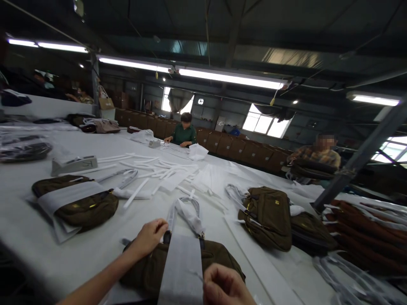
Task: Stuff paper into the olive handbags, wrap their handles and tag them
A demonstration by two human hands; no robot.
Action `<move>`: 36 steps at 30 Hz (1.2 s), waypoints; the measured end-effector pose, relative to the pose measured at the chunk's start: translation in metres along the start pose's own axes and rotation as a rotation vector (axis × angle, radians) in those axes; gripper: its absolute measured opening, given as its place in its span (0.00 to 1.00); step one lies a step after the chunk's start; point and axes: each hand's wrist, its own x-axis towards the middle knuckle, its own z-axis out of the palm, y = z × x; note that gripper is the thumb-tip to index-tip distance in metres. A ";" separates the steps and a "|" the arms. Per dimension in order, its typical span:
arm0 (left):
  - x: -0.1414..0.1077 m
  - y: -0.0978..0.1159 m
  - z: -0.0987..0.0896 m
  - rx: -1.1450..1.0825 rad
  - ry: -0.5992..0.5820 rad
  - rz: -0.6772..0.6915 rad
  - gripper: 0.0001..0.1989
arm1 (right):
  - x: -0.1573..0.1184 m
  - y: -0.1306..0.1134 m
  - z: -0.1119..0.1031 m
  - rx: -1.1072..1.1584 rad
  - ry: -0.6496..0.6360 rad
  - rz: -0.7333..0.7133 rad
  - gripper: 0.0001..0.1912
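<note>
A dark olive handbag (219, 254) lies right in front of me. A white wrapping sheet (181, 267) runs as a band across its middle, and its handles (190, 212) are wrapped in white and point away from me. Over the bag's left upper part is my left hand (151, 237), its fingers curled together near the handle base; what they hold, if anything, does not show. My right hand (225, 284) is closed in a pinch at the band's right edge. A thin translucent strip, apparently clear tape (197, 275), reaches from its fingertips over the white sheet.
To the left lie a banded olive handbag (101, 207) and a tape dispenser (74, 165). White strips (159, 169) are scattered beyond. Olive bags (270, 216) and stacked brown bags (369, 233) stand right, beside a slanting post (359, 165). Two people (184, 133) work across the table.
</note>
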 end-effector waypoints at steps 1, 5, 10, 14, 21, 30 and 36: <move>0.018 -0.013 -0.001 0.039 0.015 -0.037 0.18 | 0.016 0.005 0.004 0.065 0.047 0.004 0.21; 0.071 -0.052 0.017 0.155 -0.119 -0.203 0.15 | 0.089 0.055 0.012 0.043 0.334 -0.010 0.26; 0.101 -0.067 0.046 0.129 -0.286 -0.344 0.13 | 0.131 0.113 0.002 -0.072 0.486 -0.019 0.28; 0.116 -0.074 0.055 -0.049 -0.249 -0.358 0.14 | 0.129 0.121 -0.003 -0.089 0.517 -0.038 0.26; 0.116 -0.083 0.062 -0.346 -0.189 -0.354 0.15 | 0.144 0.098 0.018 -0.417 0.511 -0.092 0.14; 0.114 -0.084 0.059 -0.510 -0.198 -0.316 0.13 | 0.174 0.094 0.038 -0.635 0.647 -0.032 0.12; 0.109 -0.081 0.047 -0.610 -0.344 -0.247 0.15 | 0.188 0.096 0.043 -0.671 0.652 0.009 0.12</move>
